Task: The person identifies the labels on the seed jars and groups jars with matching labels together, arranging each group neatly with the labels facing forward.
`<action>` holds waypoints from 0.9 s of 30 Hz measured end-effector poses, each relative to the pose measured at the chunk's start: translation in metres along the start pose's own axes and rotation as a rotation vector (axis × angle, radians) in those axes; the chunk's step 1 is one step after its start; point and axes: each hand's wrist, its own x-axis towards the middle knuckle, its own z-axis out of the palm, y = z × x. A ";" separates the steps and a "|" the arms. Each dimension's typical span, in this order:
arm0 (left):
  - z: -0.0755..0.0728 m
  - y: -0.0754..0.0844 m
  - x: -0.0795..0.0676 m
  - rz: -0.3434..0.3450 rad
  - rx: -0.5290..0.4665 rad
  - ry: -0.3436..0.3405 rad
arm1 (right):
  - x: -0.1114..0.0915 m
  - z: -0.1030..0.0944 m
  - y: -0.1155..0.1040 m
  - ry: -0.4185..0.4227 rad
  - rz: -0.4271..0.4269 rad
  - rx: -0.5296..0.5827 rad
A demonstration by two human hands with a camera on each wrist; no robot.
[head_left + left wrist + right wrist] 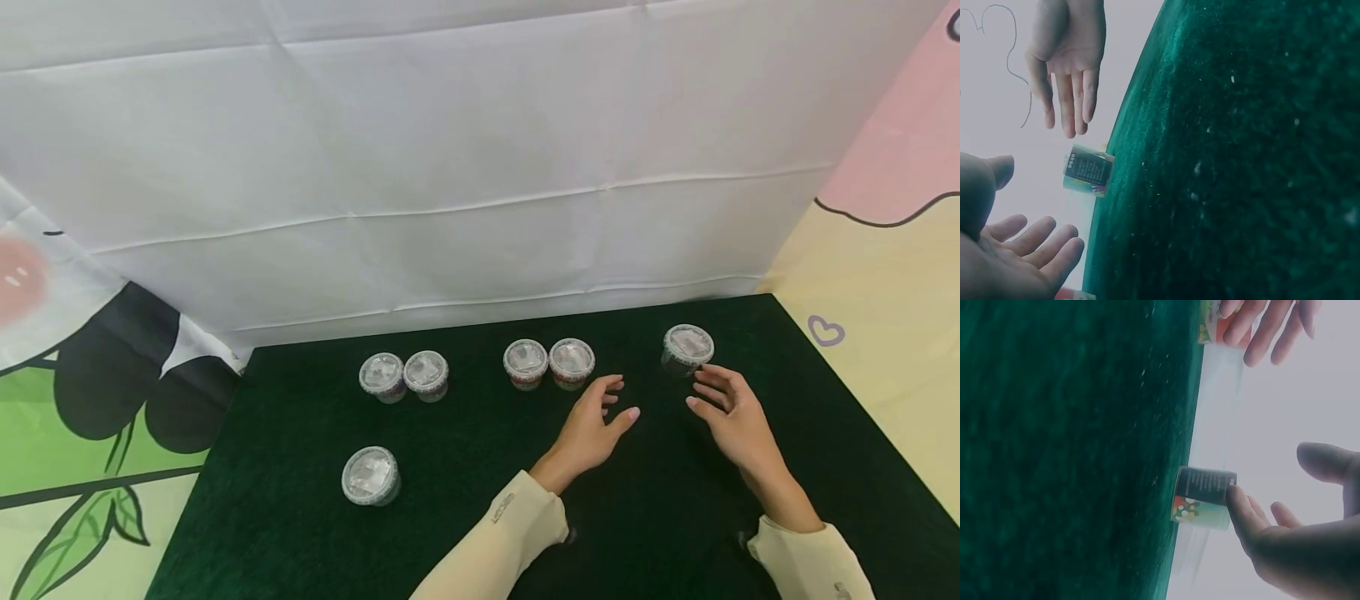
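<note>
Near the back right of the dark green cloth stands a small lidded plastic tub (688, 343), with a dark printed label in the right wrist view. My right hand (738, 417) is close in front of it, its fingers loosely bent and holding nothing. Whether the fingertips touch the tub I cannot tell. My left hand (588, 429) hovers over the middle, thumb and fingers apart, with nothing in it. Just beyond it a tub with a reddish band (572, 360) stands beside a similar tub (526, 360). In the left wrist view the labelled tub (1088, 170) appears between both hands.
Two more lidded tubs, one (382, 375) beside the other (427, 372), stand at the back left. A single tub (371, 477) sits nearer the front left. The green-covered table (300, 542) ends at a white cloth wall (450, 167), with printed cloths on both sides.
</note>
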 end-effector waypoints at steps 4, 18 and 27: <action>0.004 -0.002 0.006 -0.003 -0.012 0.000 | 0.003 -0.003 0.005 0.021 0.006 -0.007; 0.021 0.001 0.031 -0.009 -0.034 -0.020 | 0.021 -0.010 0.009 0.063 0.103 -0.070; 0.028 0.005 0.044 -0.001 -0.044 -0.040 | 0.032 -0.011 0.011 0.066 0.101 -0.072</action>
